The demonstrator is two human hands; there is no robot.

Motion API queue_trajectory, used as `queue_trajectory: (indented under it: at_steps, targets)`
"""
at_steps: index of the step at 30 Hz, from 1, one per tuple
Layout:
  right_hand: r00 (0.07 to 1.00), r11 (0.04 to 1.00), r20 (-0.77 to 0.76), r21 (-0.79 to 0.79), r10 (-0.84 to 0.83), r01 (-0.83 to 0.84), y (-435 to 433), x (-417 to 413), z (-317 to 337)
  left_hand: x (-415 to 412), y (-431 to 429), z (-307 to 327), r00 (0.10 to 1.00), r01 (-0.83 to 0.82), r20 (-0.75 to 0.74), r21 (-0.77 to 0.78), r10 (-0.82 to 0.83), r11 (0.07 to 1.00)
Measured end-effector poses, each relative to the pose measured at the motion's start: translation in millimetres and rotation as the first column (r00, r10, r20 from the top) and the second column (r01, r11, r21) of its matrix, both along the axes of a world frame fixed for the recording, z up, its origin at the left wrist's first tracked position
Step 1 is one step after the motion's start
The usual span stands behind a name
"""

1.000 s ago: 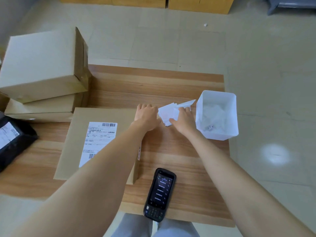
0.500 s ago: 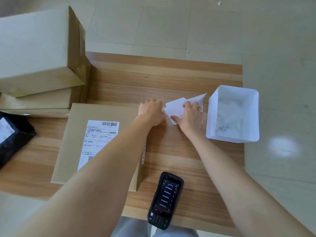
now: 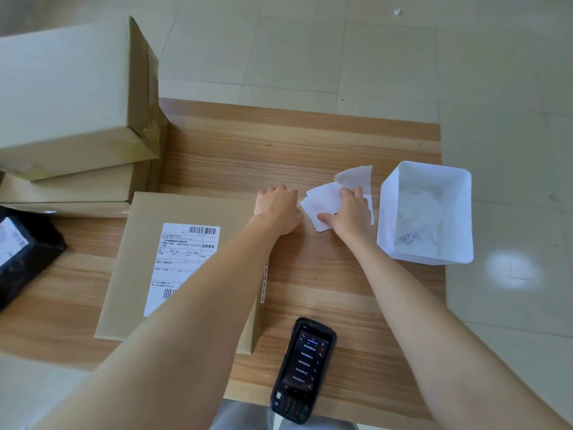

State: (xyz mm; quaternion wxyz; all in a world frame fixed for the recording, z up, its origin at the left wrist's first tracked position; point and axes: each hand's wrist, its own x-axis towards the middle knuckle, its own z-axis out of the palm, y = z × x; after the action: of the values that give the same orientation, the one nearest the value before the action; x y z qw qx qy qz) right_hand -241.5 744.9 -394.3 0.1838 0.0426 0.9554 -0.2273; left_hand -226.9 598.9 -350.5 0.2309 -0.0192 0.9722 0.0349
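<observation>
A flat cardboard box (image 3: 139, 243) with a white shipping label (image 3: 183, 259) lies on the wooden table (image 3: 279, 150). My left hand (image 3: 277, 209) rests on the box's far right corner, with its fingers curled over the far edge. Just to its right, my right hand (image 3: 350, 212) covers a small stack of white paper slips (image 3: 319, 200); the thumb presses the near side and the fingers lie over the top. One loose slip (image 3: 356, 176) sticks out behind the stack.
A white plastic bin (image 3: 384, 218) with crumpled paper inside stands at the table's right edge. A black handheld scanner (image 3: 304, 370) lies near the front edge. Two stacked cardboard boxes (image 3: 68, 97) fill the far left, and a black parcel (image 3: 24, 252) lies at the left.
Both hands stay where they were, at the box corner and on the slips. The slips under my right hand have fanned out a little. My view has tilted down.
</observation>
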Motion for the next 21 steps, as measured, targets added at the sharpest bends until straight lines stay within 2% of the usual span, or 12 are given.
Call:
queue_trajectory:
  at_steps: [13, 21]
  targets:
    - [0.968, 0.965, -0.157, 0.205, 0.196, -0.162, 5, 10, 13, -4, 1, 5, 0.999, 0.025, -0.02, 0.004, -0.025, 1.0]
    - [0.972, 0.994, -0.211, 0.068, 0.102, -0.09, 5, 13, 10, -13, 18, 2, 0.997, 0.065, -0.029, -0.021, -0.066, 0.998]
